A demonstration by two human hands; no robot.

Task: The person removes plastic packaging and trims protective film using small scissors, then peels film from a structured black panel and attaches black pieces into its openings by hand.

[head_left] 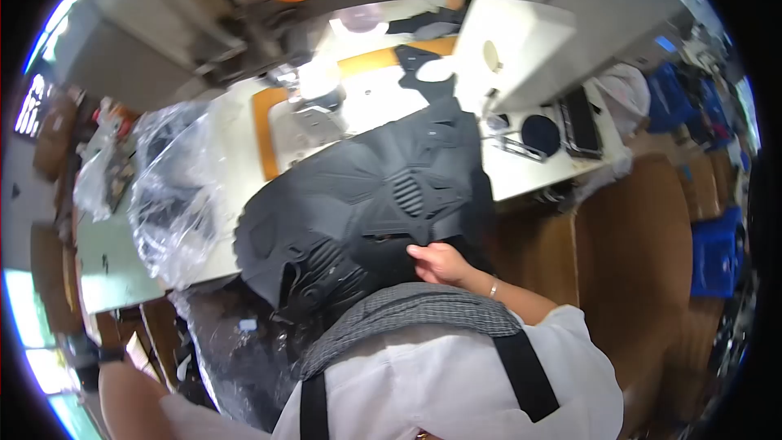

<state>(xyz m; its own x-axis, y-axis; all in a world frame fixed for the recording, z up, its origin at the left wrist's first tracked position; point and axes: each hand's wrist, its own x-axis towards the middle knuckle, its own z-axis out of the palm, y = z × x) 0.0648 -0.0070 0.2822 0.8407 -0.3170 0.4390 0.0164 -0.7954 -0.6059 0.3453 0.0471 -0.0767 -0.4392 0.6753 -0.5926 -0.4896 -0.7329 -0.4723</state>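
Observation:
A large black moulded panel (350, 187) with ribbed vents lies over the front of the white table, its lower edge near the person's waist. My right hand (440, 262), with a bracelet at the wrist, pinches the panel's near edge, fingers closed. Bare skin of my left arm shows at the lower left, but the left hand itself cannot be seen. Behind the panel stands a sewing machine (318, 118), blurred by glare, with a smaller black piece (419, 73) beyond it.
Clear plastic wrap (175, 191) covers the table's left part. A round black pad (540, 135) and a black tray (580, 124) rest on the right. Brown cardboard (635, 253) and a blue bin (717, 254) stand farther right. Dark plastic (244, 367) hangs below the table at left.

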